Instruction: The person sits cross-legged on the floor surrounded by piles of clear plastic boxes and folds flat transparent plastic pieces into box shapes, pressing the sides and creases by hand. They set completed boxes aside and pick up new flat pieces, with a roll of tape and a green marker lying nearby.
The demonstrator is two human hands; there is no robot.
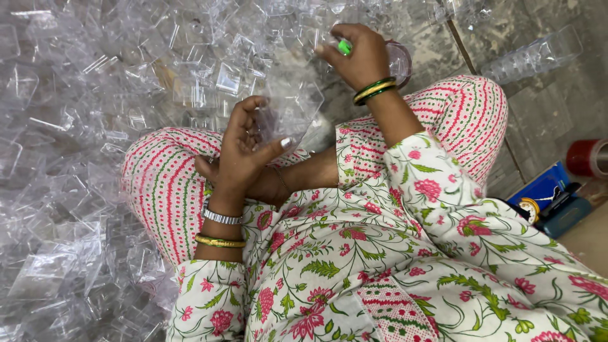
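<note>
Clear, thin moulded-plastic box (288,114): light, slippery, probably brittle; left hand (244,149) clamps its rim, right hand (358,54) pinches a small green piece (344,47).

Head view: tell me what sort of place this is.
Probably an informal floor-level workshop for sorting or assembling plastic parts. A heap of clear plastic pieces covers the stone floor, and a tape roll sits nearby.

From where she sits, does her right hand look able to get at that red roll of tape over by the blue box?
Probably not without leaning. The right hand is raised over the clear plastic pieces in front, holding a small green thing. The red tape roll lies far off to the side, past the raised knee and the blue box.
</note>
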